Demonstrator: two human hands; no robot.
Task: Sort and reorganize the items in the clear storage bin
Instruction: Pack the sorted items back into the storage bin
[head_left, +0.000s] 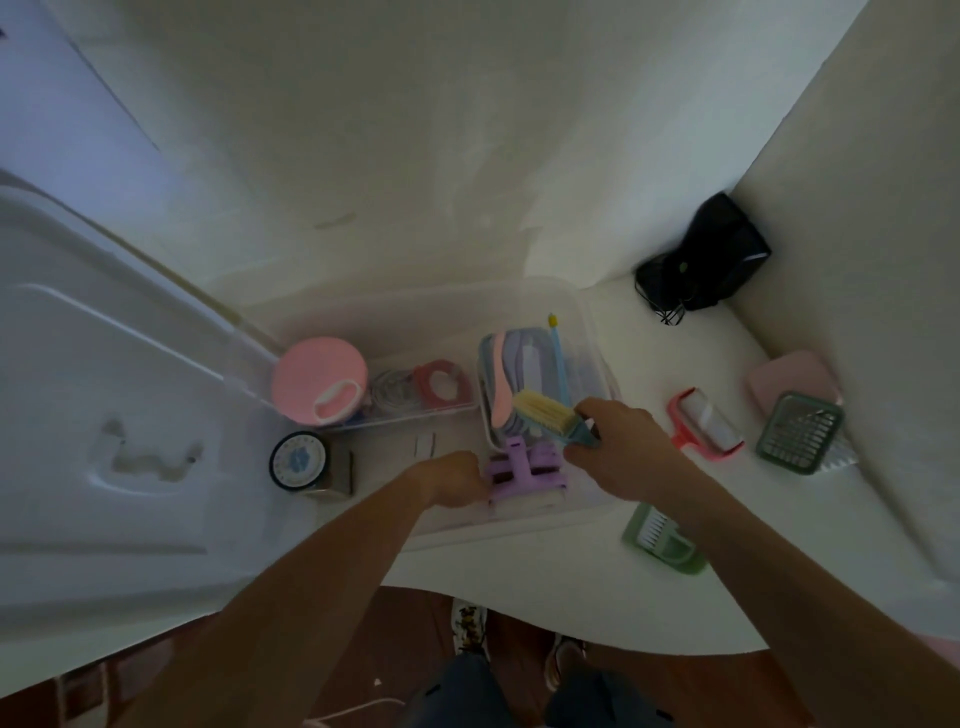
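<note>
The clear storage bin (540, 525) sits on a white table. My right hand (621, 447) grips the blue handle of a yellow-bristled brush (545, 410) above the bin's right side. My left hand (454, 480) holds the left edge of a purple clip-like tool (524, 470) at the bin's near side. Inside the bin are a smaller clear box (597, 364) with blue and pink items, a long blue pen (558, 353), a red tape ring (441, 384) and a pink round container (319, 379).
The bin's big clear lid (104, 415) leans at the left. A round black-rimmed tin (298, 462) lies outside the bin. To the right lie a red slicer (706, 423), a green grid grater (800, 439), a pink box (792, 379), a green slicer (665, 540) and a black bag (706, 254).
</note>
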